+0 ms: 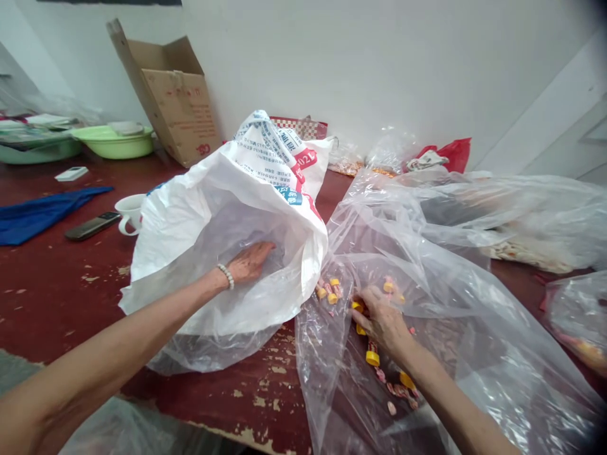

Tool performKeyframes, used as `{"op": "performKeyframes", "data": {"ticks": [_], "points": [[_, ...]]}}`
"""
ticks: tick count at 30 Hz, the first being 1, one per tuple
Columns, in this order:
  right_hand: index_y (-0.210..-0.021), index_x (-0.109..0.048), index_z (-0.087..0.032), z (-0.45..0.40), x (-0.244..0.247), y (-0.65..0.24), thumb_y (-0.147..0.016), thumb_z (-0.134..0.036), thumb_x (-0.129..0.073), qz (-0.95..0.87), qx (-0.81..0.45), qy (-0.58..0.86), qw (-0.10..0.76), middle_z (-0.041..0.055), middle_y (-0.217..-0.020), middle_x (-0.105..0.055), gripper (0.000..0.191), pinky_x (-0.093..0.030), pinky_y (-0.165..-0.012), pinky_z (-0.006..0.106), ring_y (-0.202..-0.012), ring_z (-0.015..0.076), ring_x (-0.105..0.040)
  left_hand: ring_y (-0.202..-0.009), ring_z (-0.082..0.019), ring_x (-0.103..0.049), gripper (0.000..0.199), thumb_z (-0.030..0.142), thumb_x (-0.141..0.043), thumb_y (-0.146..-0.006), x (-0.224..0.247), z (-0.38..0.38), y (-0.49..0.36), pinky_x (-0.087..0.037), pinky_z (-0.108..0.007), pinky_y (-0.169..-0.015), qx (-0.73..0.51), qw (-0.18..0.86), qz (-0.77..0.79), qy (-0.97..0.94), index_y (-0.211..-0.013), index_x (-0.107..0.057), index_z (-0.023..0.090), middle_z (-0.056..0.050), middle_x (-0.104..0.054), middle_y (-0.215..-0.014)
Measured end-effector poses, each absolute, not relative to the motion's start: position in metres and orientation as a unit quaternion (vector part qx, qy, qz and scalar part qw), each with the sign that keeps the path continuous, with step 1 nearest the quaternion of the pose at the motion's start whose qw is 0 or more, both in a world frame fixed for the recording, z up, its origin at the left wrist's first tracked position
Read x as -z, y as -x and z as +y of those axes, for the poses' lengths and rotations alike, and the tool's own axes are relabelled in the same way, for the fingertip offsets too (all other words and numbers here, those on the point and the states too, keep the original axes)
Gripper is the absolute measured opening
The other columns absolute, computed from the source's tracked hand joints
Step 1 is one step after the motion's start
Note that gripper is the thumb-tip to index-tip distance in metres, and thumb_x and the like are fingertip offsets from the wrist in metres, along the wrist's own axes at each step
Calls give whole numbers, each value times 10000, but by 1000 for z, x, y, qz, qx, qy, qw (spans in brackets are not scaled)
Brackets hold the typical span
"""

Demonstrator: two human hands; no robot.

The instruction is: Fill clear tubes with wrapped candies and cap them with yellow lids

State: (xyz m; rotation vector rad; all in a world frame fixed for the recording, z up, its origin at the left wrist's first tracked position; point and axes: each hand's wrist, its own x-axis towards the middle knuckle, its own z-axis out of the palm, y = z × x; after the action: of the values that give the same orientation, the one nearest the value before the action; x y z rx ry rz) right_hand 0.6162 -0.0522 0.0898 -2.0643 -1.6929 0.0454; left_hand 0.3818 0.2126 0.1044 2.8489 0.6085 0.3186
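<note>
Two bare hands show over the red surface (pixel 265 404) — the left hand (pixel 250 262), near the centre of the frame, reaches inside the open white sack (pixel 161 240), its grip unclear. At lower right of centre, the right hand (pixel 384 316) curls its fingers at the yellow-capped pieces (pixel 372 358) among clear plastic (pixel 478 303) — whether its grip is closed on one, I cannot tell. Left of the sack stands a white cup (pixel 130 213).
</note>
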Motion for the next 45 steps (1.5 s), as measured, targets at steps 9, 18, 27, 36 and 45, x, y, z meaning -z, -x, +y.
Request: {"op": "performKeyframes", "data": {"ticks": [9, 18, 27, 36, 45], "points": [[-979, -648, -197, -56, -86, -608, -873, -337, -456, -586, 61, 763, 265, 106, -935, -696, 261, -496, -745, 390, -850, 257, -643, -1166, -253, -516, 663, 148, -569, -703, -97, 178, -340, -426, -379, -974, -221, 222, 210, -926, -1317, -322, 123, -159, -532, -1266], [-957, -657, -190, -92, -118, -557, -864, -385, -519, -499, 48, 750, 430, 101, -1022, -640, 257, -510, -801, 359, -946, 212, -611, -949, -223, -592, 290, 251, -524, -782, -107, 167, -327, -446, -397, -906, -326, 257, 285, -864, -1039, -589, 133, -120, -638, -1023], [-1012, -563, -214, -80, -149, -440, -836, -291, -600, -476, -92, 621, 616, 53, -957, -623, 196, -514, -782, 324, -848, 158, -606, -572, -104, -437, 326, 312, -527, -838, -151, 47, -288, -346, -215, -580, -242, 386, 243, -856, -1144, -571, 206, 40, -501, -655], [-929, -603, -218, -91, -151, -407, -891, -205, -495, -611, -79, 603, 507, 75, -1087, -593, 116, -471, -905, 360, -1056, 181, -559, -665, -118, -418, 242, 286, -582, -776, -155, 7, -282, -343, -213, -593, -190, 595, 219, -749, -993, -579, 179, 17, -511, -769], [-1220, -505, -254, -99, -141, -406, -819, -97, -477, -671, -107, 595, 430, 97, -1353, -415, 432, -371, -1059, 439, -1268, 217, -405, -425, -60, -270, 369, 520, -490, -843, -130, -9, -289, -181, -195, -398, -206, 790, 255, -518, -734, -482, 167, 56, -330, -523]]}}
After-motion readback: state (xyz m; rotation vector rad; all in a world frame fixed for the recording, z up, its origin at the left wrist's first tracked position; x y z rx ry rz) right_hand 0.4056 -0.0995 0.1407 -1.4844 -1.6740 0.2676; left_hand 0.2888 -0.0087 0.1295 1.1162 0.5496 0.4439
